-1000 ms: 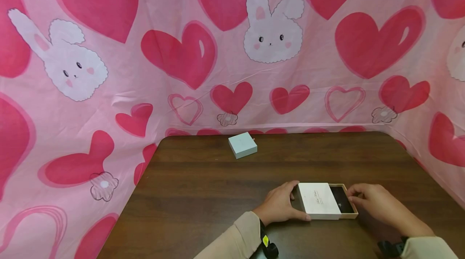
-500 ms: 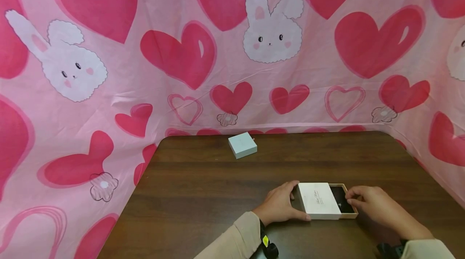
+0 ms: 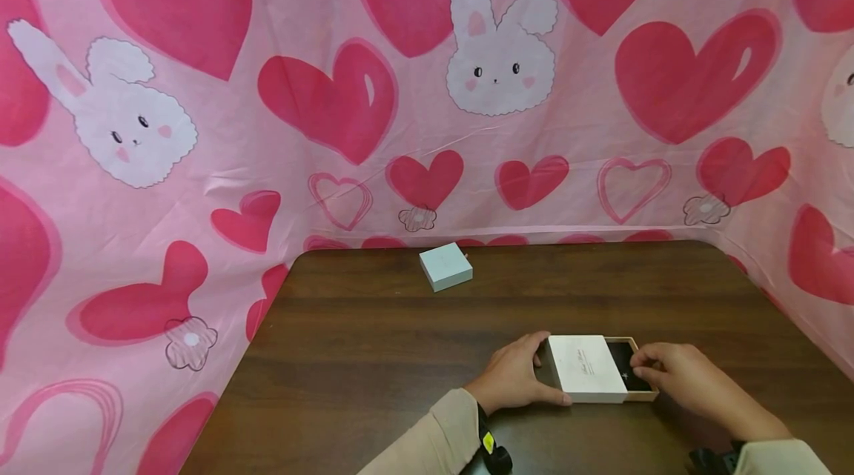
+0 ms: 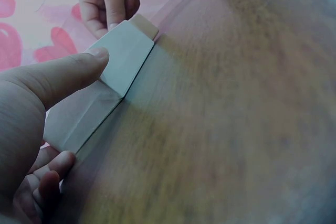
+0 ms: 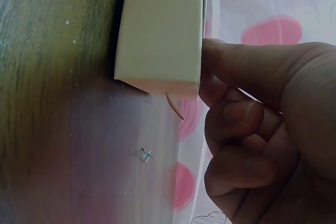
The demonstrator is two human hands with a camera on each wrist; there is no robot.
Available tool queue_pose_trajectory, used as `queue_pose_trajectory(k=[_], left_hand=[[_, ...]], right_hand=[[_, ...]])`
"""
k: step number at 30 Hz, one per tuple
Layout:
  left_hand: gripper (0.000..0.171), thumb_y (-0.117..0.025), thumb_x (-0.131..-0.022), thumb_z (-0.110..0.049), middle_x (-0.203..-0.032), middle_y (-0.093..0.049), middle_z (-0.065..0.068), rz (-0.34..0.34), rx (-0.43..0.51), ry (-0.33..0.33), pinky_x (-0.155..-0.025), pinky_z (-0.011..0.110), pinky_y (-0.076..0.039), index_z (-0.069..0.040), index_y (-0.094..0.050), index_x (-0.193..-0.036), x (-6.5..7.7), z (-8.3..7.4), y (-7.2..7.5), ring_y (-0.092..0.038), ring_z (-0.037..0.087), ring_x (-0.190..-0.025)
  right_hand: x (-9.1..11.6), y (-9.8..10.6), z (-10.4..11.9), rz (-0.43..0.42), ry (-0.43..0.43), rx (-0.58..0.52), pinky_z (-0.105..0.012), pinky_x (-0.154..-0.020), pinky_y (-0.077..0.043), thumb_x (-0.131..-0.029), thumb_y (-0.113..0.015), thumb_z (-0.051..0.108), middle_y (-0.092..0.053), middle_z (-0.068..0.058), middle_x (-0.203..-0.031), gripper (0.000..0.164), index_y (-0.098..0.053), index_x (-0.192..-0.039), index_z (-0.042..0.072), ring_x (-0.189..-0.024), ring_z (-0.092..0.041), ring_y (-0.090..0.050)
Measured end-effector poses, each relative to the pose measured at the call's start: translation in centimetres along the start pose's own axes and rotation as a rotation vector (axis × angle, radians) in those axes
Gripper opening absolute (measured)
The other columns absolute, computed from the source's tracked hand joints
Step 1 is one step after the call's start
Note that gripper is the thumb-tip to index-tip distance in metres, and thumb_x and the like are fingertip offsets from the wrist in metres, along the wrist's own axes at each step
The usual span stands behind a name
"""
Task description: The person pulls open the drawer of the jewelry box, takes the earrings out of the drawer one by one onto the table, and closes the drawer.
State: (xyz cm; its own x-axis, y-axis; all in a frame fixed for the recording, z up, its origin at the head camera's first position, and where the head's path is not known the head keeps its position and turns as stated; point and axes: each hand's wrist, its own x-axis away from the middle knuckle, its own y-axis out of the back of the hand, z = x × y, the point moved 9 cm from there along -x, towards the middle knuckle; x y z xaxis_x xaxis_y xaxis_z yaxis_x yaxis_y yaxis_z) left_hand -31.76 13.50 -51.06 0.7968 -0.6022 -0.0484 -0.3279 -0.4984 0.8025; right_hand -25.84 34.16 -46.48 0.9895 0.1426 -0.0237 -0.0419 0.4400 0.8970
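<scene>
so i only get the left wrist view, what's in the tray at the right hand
Observer: The head view shows a black piece in the open part of the tray; I can't tell if it's a liner or a pouch.
Operator: ok and is there another box around
Observer: Yes, a pale box sits near the far edge of the table.
Operator: right, anything on the outer end of the tray
Observer: The right wrist view shows a short brown tab sticking out of it.
</scene>
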Motion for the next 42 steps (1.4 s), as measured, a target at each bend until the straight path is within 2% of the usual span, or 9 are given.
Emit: queue_pose_trajectory(k=[12,20,28,35,42], left_hand=[[0.099,-0.083,-0.061,-0.065,-0.099,-0.051,-0.019,-0.004,0.012,-0.013,-0.074,0.026,-0.042,-0.029,-0.042,-0.144,0.0,0.0,-0.1,-0.049,-0.004,-0.086],[0.099,-0.082,-0.061,-0.065,-0.097,-0.051,-0.019,-0.001,0.006,-0.005,-0.074,0.025,-0.042,-0.029,-0.042,-0.144,0.1,-0.1,-0.1,-0.049,-0.003,-0.085],[0.098,-0.083,-0.062,-0.064,-0.096,-0.05,-0.019,-0.005,0.001,-0.022,-0.073,0.025,-0.041,-0.027,-0.042,-0.143,0.0,-0.1,0.0,-0.048,-0.004,-0.084],[0.098,-0.082,-0.062,-0.064,-0.097,-0.05,-0.019,0.009,0.008,-0.006,-0.074,0.026,-0.041,-0.029,-0.042,-0.143,0.0,0.0,0.0,-0.049,-0.003,-0.085],[0.098,-0.083,-0.062,-0.064,-0.096,-0.05,-0.019,0.003,0.005,-0.01,-0.073,0.025,-0.041,-0.028,-0.041,-0.144,0.0,-0.1,0.0,-0.048,-0.004,-0.084]], right_hand=[[-0.3,-0.4,0.2,0.011,0.012,0.013,-0.028,-0.059,-0.044,-0.084,-0.074,0.011,-0.062,0.007,-0.081,0.009,-0.068,-0.086,0.016,-0.068,-0.006,-0.051],[-0.4,-0.9,0.3,0.038,0.001,-0.006,-0.028,-0.057,-0.042,-0.085,-0.073,0.012,-0.06,0.008,-0.078,0.007,-0.068,-0.088,0.016,-0.066,-0.006,-0.049],[-0.5,-1.0,0.4,0.035,0.005,0.011,-0.028,-0.056,-0.041,-0.085,-0.073,0.011,-0.058,0.009,-0.077,0.008,-0.068,-0.087,0.016,-0.064,-0.004,-0.047],[-0.5,-1.1,0.7,0.033,0.022,0.019,-0.027,-0.056,-0.041,-0.084,-0.074,0.011,-0.058,0.01,-0.075,0.008,-0.068,-0.086,0.016,-0.064,-0.003,-0.047],[-0.6,-1.0,1.1,0.031,0.044,0.061,-0.031,-0.061,-0.045,-0.082,-0.076,0.013,-0.061,0.009,-0.08,0.009,-0.07,-0.087,0.015,-0.068,-0.004,-0.05]])
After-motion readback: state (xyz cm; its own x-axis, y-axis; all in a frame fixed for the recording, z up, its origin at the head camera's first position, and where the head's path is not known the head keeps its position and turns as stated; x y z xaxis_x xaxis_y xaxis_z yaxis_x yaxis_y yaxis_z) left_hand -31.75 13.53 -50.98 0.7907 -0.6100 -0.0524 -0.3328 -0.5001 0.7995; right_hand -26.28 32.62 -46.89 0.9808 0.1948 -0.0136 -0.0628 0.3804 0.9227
